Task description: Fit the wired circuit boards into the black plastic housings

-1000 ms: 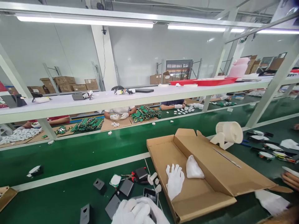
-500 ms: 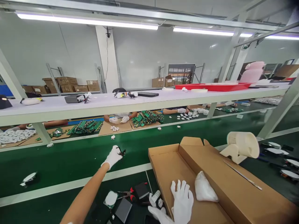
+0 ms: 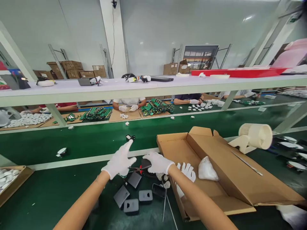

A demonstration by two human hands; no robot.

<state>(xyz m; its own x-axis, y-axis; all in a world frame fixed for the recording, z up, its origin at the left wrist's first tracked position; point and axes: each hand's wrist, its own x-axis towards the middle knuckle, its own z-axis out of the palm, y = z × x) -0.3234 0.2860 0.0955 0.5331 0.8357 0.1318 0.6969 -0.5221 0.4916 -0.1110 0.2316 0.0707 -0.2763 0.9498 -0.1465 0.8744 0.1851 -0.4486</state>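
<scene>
My left hand (image 3: 120, 161), in a white glove, has its fingers apart and holds nothing. Just beyond its index fingertip, a small black part with a white top (image 3: 129, 137) lies on the green belt. My right hand (image 3: 157, 163), gloved too, curls its fingers over a dark rounded object (image 3: 145, 164), partly hidden beneath them. Between the hands are pliers with red handles (image 3: 139, 170). Nearer me lie dark grey housings, among them one flat housing (image 3: 121, 195) and one with a cut-out (image 3: 131, 206). A black open frame (image 3: 158, 190) sits to their right.
An open cardboard box (image 3: 171, 140) holds a loose white glove (image 3: 188, 172) and a white bag (image 3: 207, 169). Right of it stand a cream fan (image 3: 255, 135) and several round-topped devices. Across the belt (image 3: 96, 135), co-workers' gloved hands are beside piles of green circuit boards (image 3: 155, 107).
My left hand has let go of the small black part, now on the belt. My right hand has come in over the dark object by the pliers. The view has tilted down.
</scene>
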